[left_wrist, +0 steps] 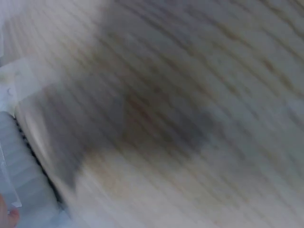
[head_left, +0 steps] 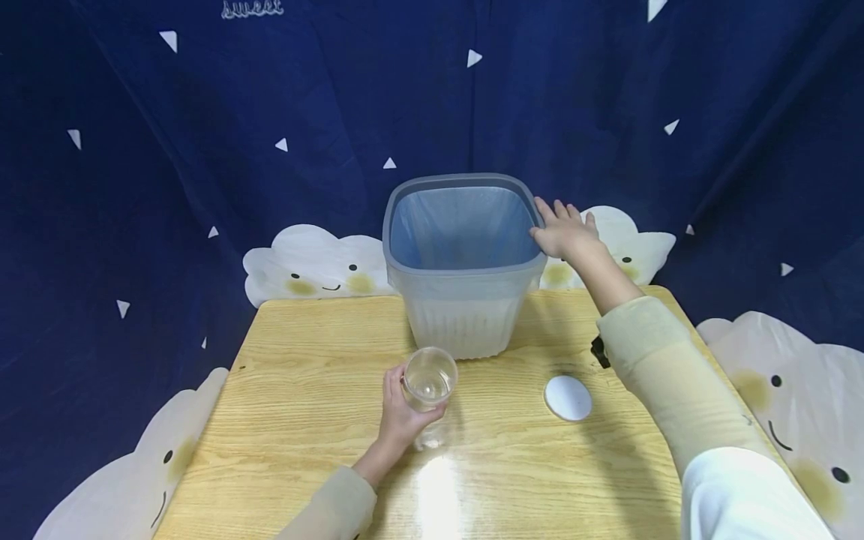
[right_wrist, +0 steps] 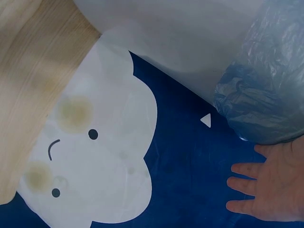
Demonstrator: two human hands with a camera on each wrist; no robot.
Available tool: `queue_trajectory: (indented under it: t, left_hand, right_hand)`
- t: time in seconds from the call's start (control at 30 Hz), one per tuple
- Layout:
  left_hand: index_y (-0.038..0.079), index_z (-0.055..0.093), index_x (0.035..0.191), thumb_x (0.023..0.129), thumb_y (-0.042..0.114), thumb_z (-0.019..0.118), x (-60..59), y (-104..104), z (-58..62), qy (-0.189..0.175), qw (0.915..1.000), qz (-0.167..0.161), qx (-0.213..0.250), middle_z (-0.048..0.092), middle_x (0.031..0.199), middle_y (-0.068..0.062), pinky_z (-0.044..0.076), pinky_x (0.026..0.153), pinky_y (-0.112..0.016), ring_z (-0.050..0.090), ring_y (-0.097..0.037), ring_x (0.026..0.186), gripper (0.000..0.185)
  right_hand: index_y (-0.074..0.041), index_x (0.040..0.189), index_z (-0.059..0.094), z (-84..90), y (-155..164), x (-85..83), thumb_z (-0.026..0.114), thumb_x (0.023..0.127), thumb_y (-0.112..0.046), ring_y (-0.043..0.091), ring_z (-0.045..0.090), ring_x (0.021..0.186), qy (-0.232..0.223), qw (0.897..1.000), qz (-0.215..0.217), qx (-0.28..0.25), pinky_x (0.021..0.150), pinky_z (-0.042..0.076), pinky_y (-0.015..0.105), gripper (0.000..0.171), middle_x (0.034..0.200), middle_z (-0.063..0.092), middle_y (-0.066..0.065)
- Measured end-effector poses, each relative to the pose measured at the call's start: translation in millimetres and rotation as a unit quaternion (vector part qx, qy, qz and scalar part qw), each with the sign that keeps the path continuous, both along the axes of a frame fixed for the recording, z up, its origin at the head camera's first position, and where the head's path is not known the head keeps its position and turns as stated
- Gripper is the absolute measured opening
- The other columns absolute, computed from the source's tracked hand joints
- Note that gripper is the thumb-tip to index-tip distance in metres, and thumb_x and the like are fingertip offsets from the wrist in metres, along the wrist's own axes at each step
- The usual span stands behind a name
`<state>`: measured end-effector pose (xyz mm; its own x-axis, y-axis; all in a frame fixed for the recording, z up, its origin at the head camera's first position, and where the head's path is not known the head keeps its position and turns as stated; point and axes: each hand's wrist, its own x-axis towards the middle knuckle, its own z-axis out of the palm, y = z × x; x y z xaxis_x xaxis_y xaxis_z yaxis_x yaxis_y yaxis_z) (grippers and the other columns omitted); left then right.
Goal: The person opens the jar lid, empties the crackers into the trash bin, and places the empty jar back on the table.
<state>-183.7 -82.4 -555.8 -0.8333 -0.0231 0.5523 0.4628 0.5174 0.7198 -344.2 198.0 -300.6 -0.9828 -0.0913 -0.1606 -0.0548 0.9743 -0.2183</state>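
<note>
My left hand [head_left: 400, 416] grips a clear cup [head_left: 430, 375], fingers on its left side and thumb across the near side. The cup is held in front of a translucent bin [head_left: 466, 322] with a grey rim, lined with a bluish plastic bag [head_left: 466, 229]. At the bin's right rim, my right hand [head_left: 563, 232] has its fingers spread and extended. The right wrist view shows the same hand [right_wrist: 280, 183] with straight fingers beside the crinkled bag [right_wrist: 270, 90]. Only a bit of the left hand [left_wrist: 8, 216] appears in the left wrist view, near the ribbed bin wall [left_wrist: 23, 166].
A white round disc [head_left: 568, 398] lies on the wooden table [head_left: 324, 360], to the right of the bin and below the right forearm. Behind the table hangs a dark blue curtain [head_left: 337, 97] with white triangles and smiling clouds. The bin stands near the table's far edge.
</note>
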Motion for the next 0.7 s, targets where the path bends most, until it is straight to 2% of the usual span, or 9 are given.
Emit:
queue_trajectory:
  t: [0.2,0.4,0.7]
  left_hand:
    - [0.004,0.038,0.124,0.052,0.024,0.087,2.5,2,-8.1,-0.023,0.9997,-0.004,0.004,0.044,0.112,-0.021,0.045,0.089,-0.049,0.048,-0.037,0.103,0.09]
    - [0.003,0.037,0.125,0.053,0.026,0.086,5.3,5,-15.7,-0.038,0.9993,-0.006,0.0,0.044,0.114,-0.02,0.044,0.089,-0.049,0.047,-0.035,0.105,0.091]
    - [0.001,0.033,0.128,0.057,0.026,0.086,8.6,10,-18.5,-0.065,0.9974,-0.026,0.018,0.042,0.118,-0.02,0.043,0.09,-0.052,0.045,-0.036,0.109,0.092]
  right_hand:
    - [-0.014,0.147,-0.005,-0.1,0,-0.5,0.028,0.098,-0.036,0.042,-0.005,0.136,0.001,1.0,-0.001,-0.001,0.105,-0.007,0.061,0.063,0.15,-0.003,0.024]
    - [-0.014,0.147,-0.006,-0.5,0,-1.5,0.028,0.098,-0.035,0.042,-0.005,0.136,-0.002,1.0,-0.001,-0.004,0.104,-0.009,0.061,0.063,0.15,-0.004,0.024]
    - [-0.015,0.147,-0.008,-1.3,2,-2.0,0.026,0.098,-0.037,0.042,-0.008,0.135,-0.005,1.0,0.0,-0.005,0.104,-0.009,0.061,0.063,0.15,-0.005,0.024]
